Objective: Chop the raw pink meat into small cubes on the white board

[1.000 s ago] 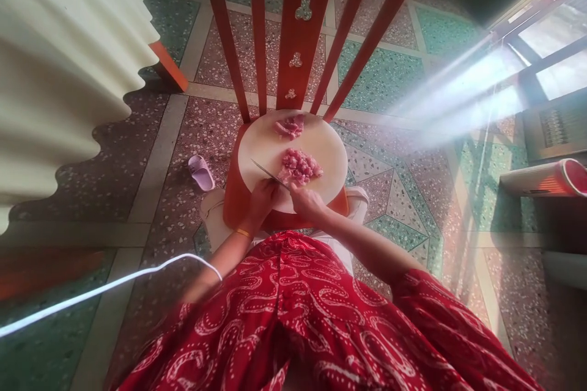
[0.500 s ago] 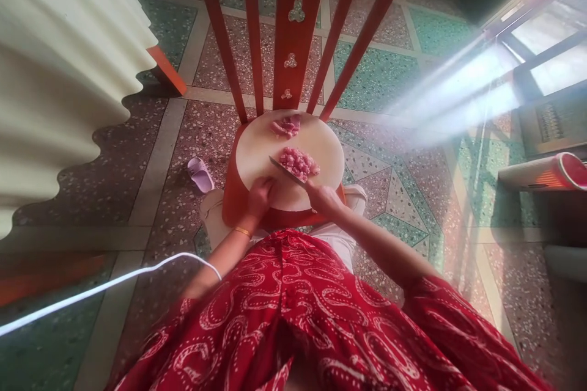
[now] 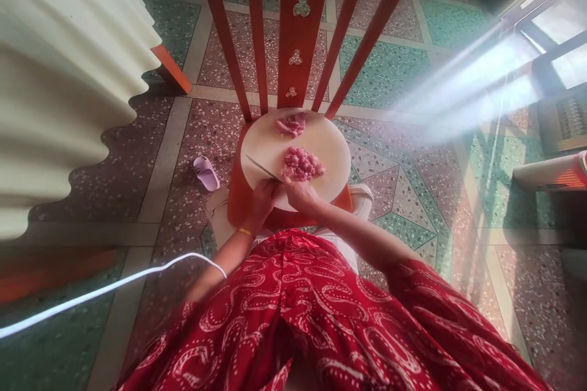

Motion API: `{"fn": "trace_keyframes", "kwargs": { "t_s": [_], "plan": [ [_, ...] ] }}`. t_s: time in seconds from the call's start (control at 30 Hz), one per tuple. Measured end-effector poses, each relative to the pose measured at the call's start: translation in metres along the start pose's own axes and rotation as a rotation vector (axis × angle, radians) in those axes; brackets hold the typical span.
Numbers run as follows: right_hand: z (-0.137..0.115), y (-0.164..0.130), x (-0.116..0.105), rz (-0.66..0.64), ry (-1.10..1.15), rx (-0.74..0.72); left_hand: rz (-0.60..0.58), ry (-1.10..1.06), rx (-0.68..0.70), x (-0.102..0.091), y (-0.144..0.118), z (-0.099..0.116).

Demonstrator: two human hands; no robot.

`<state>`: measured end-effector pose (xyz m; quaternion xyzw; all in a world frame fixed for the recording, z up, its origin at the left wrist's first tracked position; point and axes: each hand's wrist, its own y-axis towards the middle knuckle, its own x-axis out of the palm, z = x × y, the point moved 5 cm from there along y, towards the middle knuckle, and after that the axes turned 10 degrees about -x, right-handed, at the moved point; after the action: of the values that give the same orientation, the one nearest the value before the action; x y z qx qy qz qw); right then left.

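Observation:
A round pale cutting board (image 3: pixel 261 140) rests on a chair seat in front of me. My right hand (image 3: pixel 301 195) is wrapped round the handle of a knife (image 3: pixel 262 167), whose blade points to the far left over the board. Close beside it at the board's near edge is my left hand (image 3: pixel 263 200), fingers curled near the blade; whatever they hold is hidden. A heap of chopped raw meat (image 3: pixel 302 165) lies just beyond my right hand. Farther back on the board sits a larger piece of raw meat (image 3: pixel 291 125).
The orange chair's slatted back (image 3: pixel 293 30) rises behind the board. A lilac slipper (image 3: pixel 206 173) lies on the floor to the left. Pale draped cloth (image 3: pixel 68 91) hangs at far left, and a white cable (image 3: pixel 114 286) runs to my left arm. A whitish cylindrical object (image 3: pixel 553 172) is at right.
My right hand has drawn the knife leftward and closer to my left hand, away from the chopped meat. The view has shifted slightly, and the meat pieces stay in place on the board.

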<state>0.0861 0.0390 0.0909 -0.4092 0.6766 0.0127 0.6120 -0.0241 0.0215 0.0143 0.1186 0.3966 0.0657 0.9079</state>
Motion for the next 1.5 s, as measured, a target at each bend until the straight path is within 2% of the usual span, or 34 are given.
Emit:
{"fn": "trace_keyframes", "kwargs": {
  "t_s": [0.1, 0.17, 0.27, 0.4, 0.47, 0.53, 0.67, 0.8, 1.0, 1.1, 1.2, 1.27, 1.37, 1.43, 1.5],
  "plan": [
    [-0.014, 0.023, -0.011, 0.052, -0.014, -0.021, 0.001, 0.020, 0.011, 0.000, 0.000, 0.000],
    [-0.014, 0.021, -0.010, 0.055, -0.018, -0.028, 0.000, 0.029, 0.023, 0.001, 0.000, 0.001],
    [0.006, -0.006, 0.005, -0.004, -0.020, -0.018, 0.012, 0.015, 0.024, 0.000, 0.000, 0.001],
    [0.042, -0.049, 0.015, -0.044, -0.049, 0.119, 0.024, -0.043, 0.003, -0.002, -0.002, 0.001],
    [0.045, -0.059, 0.012, -0.025, -0.061, 0.147, 0.033, -0.069, -0.006, -0.005, -0.004, 0.003],
    [0.037, -0.059, 0.009, -0.009, -0.053, 0.117, 0.049, -0.087, -0.032, -0.008, -0.007, 0.004],
    [0.018, -0.054, 0.011, -0.007, -0.021, 0.059, 0.043, -0.054, -0.032, -0.009, -0.010, 0.004],
    [0.013, -0.043, 0.017, -0.029, 0.005, 0.071, 0.028, -0.036, -0.008, -0.004, -0.008, 0.000],
    [-0.013, 0.010, -0.003, 0.043, 0.006, -0.037, 0.043, 0.002, 0.022, 0.000, -0.006, -0.004],
    [-0.021, 0.017, -0.007, 0.059, -0.004, -0.061, 0.031, 0.038, 0.024, 0.000, -0.007, -0.003],
    [-0.004, -0.007, 0.004, 0.022, -0.024, -0.035, 0.034, 0.037, 0.013, -0.001, -0.007, -0.001],
    [0.017, -0.030, 0.013, -0.049, -0.047, 0.024, 0.049, 0.008, 0.005, -0.003, -0.007, 0.000],
    [0.045, -0.056, 0.015, -0.058, -0.097, 0.124, 0.038, -0.026, -0.011, -0.003, -0.007, 0.001],
    [0.049, -0.062, 0.010, -0.016, -0.105, 0.152, 0.026, -0.045, -0.022, -0.005, -0.008, 0.002],
    [0.041, -0.061, 0.007, 0.006, -0.085, 0.121, 0.030, -0.066, -0.033, -0.008, -0.011, 0.003]
  ]
}}
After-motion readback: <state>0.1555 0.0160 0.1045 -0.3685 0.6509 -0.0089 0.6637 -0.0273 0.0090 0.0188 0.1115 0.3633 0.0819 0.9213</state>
